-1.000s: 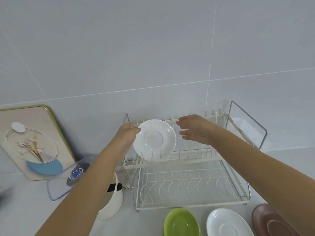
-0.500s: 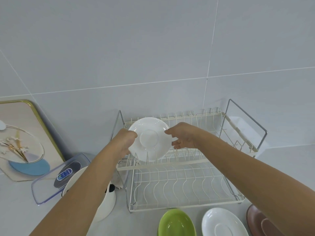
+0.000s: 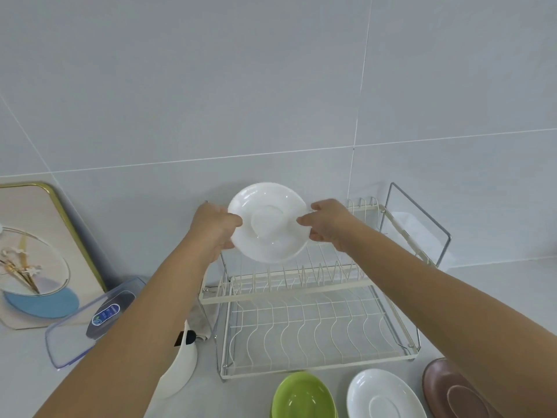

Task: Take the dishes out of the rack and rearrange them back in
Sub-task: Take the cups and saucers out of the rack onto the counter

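Fingers and thumbs are being curled round the opposite edges of a white plate [image 3: 269, 223]: the left rim is being gripped by the left hand [image 3: 214, 227], the right rim is being pinched by the right hand [image 3: 327, 223]. The plate is being held in mid-air at the centre of the frame, tilted toward the camera, just above the upper tier of the dish rack [image 3: 301, 292], apart from its prongs. Both tiers of the rack are being shown without dishes. Along the bottom edge of the frame, on the counter [image 3: 497, 285], a green bowl [image 3: 303, 396], a second white plate [image 3: 382, 396] and a brown dish [image 3: 458, 393] are being left in a row in front of the rack. At the left, a framed picture [image 3: 36, 254] is being leaned against the wall.
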